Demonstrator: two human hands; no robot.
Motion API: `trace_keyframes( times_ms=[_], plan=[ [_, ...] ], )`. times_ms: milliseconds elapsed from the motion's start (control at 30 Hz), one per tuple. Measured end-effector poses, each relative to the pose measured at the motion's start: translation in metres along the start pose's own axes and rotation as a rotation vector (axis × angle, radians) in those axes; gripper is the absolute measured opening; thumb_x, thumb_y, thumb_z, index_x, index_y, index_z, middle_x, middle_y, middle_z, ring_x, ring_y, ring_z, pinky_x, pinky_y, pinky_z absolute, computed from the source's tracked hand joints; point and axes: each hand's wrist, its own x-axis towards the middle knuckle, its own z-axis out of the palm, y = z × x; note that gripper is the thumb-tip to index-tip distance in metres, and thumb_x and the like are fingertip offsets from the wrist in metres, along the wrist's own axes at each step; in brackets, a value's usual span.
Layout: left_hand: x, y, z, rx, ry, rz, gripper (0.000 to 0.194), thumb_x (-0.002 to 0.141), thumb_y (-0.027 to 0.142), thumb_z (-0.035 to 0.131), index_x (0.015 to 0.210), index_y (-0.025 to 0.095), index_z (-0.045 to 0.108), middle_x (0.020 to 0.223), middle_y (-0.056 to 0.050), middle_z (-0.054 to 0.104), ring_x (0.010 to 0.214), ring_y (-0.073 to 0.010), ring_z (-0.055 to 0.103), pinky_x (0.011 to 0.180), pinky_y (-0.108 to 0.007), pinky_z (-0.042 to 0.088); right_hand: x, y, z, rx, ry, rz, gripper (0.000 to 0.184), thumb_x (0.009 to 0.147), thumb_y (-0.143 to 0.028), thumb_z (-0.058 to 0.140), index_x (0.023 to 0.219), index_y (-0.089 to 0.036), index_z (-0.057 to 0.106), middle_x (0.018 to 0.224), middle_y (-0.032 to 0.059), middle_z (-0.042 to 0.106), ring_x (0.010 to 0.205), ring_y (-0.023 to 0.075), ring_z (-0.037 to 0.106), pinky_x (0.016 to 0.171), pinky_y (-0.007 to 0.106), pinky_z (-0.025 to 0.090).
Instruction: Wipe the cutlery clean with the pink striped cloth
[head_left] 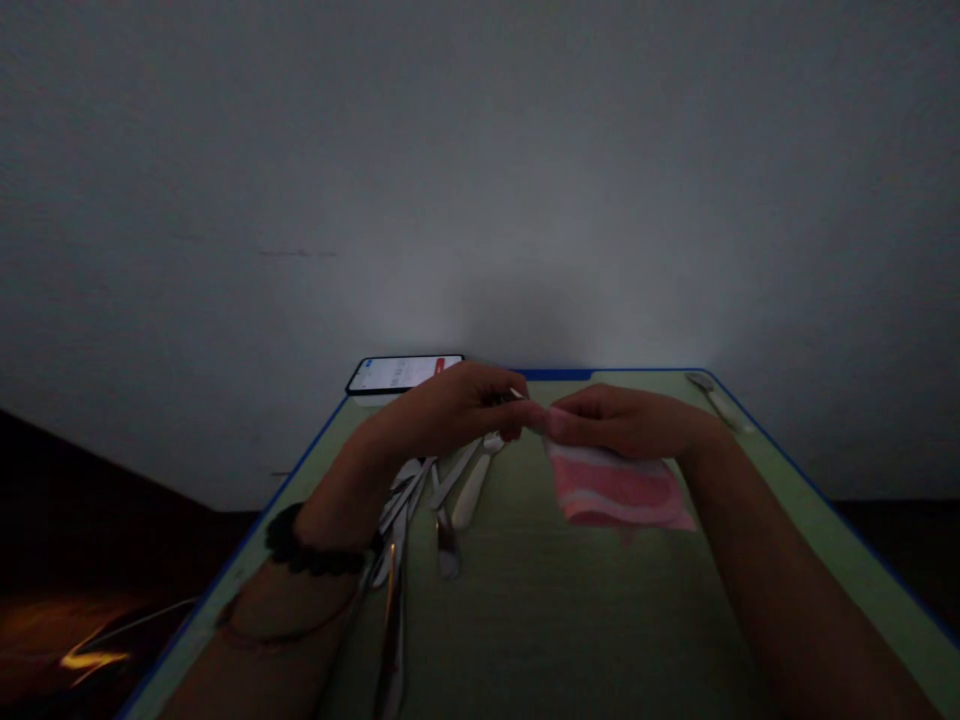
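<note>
My right hand [619, 420] is closed on a pink-and-white striped cloth [622, 487], which hangs below the fingers over the table. My left hand [480, 400] meets it from the left, fingers bent in a pinch around a thin, pale piece of cutlery [516, 394]. Most of that piece is hidden by the fingers and the cloth, so its kind cannot be made out. Below my left hand lies loose cutlery [405, 500], several pieces in a pile. A light-handled utensil [472, 490] and a short metal piece [448, 548] rest at the pile's right side.
The green table [570, 620] has a blue edge and stands against a grey wall [480, 180]. A lit phone [397, 374] lies at the back left. One fork-like utensil [716, 400] is at the back right corner. The light is dim.
</note>
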Motion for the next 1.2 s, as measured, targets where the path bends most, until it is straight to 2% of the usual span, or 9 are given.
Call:
trace_keyframes(
  times_ms=[267, 467, 600, 700, 833, 1000, 1200],
  plan=[
    [0.001, 0.001, -0.002, 0.036, -0.031, -0.028, 0.031, 0.084, 0.040, 0.047, 0.070, 0.016, 0.059, 0.058, 0.003, 0.056, 0.051, -0.0058, 0.046, 0.049, -0.017, 0.032, 0.003, -0.001, 0.002, -0.057, 0.001, -0.031, 0.036, 0.088, -0.046, 0.038, 0.086, -0.016, 0.057, 0.067, -0.0017, 0.050, 0.057, 0.0076, 0.039, 0.051, 0.020, 0.033],
    [-0.001, -0.001, -0.003, 0.063, -0.033, -0.063, 0.035, 0.084, 0.043, 0.045, 0.066, 0.016, 0.059, 0.057, 0.003, 0.057, 0.048, -0.0055, 0.045, 0.047, -0.017, 0.031, 0.003, 0.001, 0.002, 0.007, -0.020, -0.006, 0.036, 0.087, -0.047, 0.040, 0.085, -0.015, 0.057, 0.066, -0.0021, 0.049, 0.056, 0.0074, 0.038, 0.050, 0.019, 0.034],
    [0.000, -0.006, 0.001, -0.063, -0.009, -0.074, 0.030, 0.086, 0.043, 0.043, 0.084, 0.017, 0.057, 0.059, 0.002, 0.060, 0.053, -0.0076, 0.054, 0.050, -0.017, 0.037, 0.003, 0.005, 0.001, 0.043, 0.001, 0.004, 0.035, 0.086, -0.046, 0.042, 0.086, -0.016, 0.057, 0.069, -0.0019, 0.051, 0.057, 0.0071, 0.039, 0.051, 0.019, 0.034],
    [0.000, -0.007, 0.002, -0.104, 0.016, -0.095, 0.027, 0.086, 0.041, 0.043, 0.093, 0.017, 0.054, 0.061, 0.001, 0.062, 0.055, -0.0084, 0.057, 0.052, -0.017, 0.039, 0.000, 0.007, 0.000, 0.139, -0.003, 0.009, 0.034, 0.086, -0.046, 0.044, 0.089, -0.015, 0.058, 0.070, -0.0016, 0.053, 0.056, 0.0062, 0.041, 0.048, 0.018, 0.033],
    [-0.002, -0.006, -0.003, -0.063, -0.030, -0.069, 0.026, 0.086, 0.037, 0.041, 0.085, 0.017, 0.057, 0.064, 0.001, 0.062, 0.059, -0.0079, 0.056, 0.056, -0.017, 0.039, -0.005, 0.012, -0.002, 0.298, -0.081, 0.035, 0.030, 0.084, -0.042, 0.049, 0.098, -0.016, 0.056, 0.078, -0.0001, 0.057, 0.058, 0.0061, 0.046, 0.047, 0.016, 0.034],
    [-0.004, -0.007, -0.007, -0.064, -0.153, -0.037, 0.024, 0.085, 0.034, 0.045, 0.088, 0.017, 0.062, 0.070, 0.000, 0.063, 0.065, -0.0087, 0.057, 0.059, -0.016, 0.039, -0.004, 0.014, -0.004, 0.192, -0.056, 0.085, 0.031, 0.083, -0.044, 0.049, 0.083, -0.015, 0.056, 0.070, -0.0009, 0.052, 0.055, 0.0062, 0.043, 0.045, 0.017, 0.033],
    [-0.004, -0.012, -0.006, 0.037, -0.081, -0.053, 0.024, 0.081, 0.037, 0.052, 0.087, 0.021, 0.068, 0.075, 0.000, 0.067, 0.068, -0.0105, 0.059, 0.062, -0.018, 0.040, 0.003, 0.013, -0.001, 0.052, -0.040, 0.043, 0.034, 0.084, -0.047, 0.044, 0.075, -0.016, 0.051, 0.064, -0.0029, 0.045, 0.054, 0.0067, 0.037, 0.047, 0.019, 0.030]
  ],
)
